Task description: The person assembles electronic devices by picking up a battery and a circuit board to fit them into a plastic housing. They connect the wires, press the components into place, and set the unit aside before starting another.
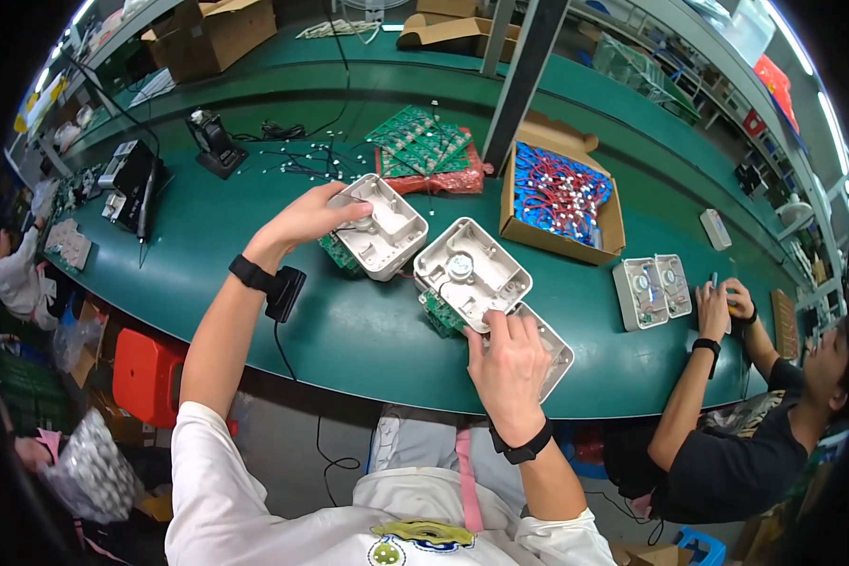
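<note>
My left hand (304,224) grips a white plastic housing (393,222) by its upper left corner, with the thumb over the rim and inside. A green circuit board (342,255) shows beneath that housing's left side. My right hand (511,366) holds the near edge of a second white housing (478,259), which has a round metal part (459,267) in it. Another green circuit board (441,314) sticks out below this one. Partly under my right hand, a third white housing (555,351) lies on the bench near its front edge.
On the green bench (340,335), an open carton (561,243) holds blue packs with red wires. Circuit boards (420,146) lie on red wrap beside a metal post (524,85). A soldering unit (127,184) stands left. At right, a co-worker's hands (722,307) work beside joined white housings (653,291).
</note>
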Tool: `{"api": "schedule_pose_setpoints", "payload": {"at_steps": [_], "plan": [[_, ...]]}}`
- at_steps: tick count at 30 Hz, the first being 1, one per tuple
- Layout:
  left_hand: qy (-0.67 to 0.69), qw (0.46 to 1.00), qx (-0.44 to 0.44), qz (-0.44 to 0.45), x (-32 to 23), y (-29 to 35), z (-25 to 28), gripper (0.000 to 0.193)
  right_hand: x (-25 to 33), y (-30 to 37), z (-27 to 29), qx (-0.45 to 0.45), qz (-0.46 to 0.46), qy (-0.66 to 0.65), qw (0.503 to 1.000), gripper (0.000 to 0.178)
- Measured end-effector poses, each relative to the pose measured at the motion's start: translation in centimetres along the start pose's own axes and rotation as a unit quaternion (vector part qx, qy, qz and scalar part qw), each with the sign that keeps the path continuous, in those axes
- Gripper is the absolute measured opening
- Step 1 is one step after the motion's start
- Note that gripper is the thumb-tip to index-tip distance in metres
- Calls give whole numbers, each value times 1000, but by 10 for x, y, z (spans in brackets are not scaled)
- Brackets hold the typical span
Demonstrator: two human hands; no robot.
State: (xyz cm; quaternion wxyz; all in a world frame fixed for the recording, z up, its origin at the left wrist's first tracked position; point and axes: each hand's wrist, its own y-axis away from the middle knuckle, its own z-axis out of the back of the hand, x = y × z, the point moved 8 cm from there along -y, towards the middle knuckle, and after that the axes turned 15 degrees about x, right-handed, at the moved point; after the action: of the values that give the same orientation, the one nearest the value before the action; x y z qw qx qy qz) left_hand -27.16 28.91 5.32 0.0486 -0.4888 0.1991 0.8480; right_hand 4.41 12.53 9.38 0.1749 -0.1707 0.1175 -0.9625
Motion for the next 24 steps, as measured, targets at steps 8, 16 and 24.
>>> {"api": "schedule_pose_setpoints", "payload": {"at_steps": [8,16,24], "plan": [[44,999,9,-1,-27,2,-25,75,-41,5,13,9,2,-20,1000,32],[-170,897,-381,-150,-84,113,-53,36,-127,42,67,-2,-37,-106,994,46],[56,993,83,-70,-90,80,-292,36,-167,52,38,135,-2,-105,985,43]]}}
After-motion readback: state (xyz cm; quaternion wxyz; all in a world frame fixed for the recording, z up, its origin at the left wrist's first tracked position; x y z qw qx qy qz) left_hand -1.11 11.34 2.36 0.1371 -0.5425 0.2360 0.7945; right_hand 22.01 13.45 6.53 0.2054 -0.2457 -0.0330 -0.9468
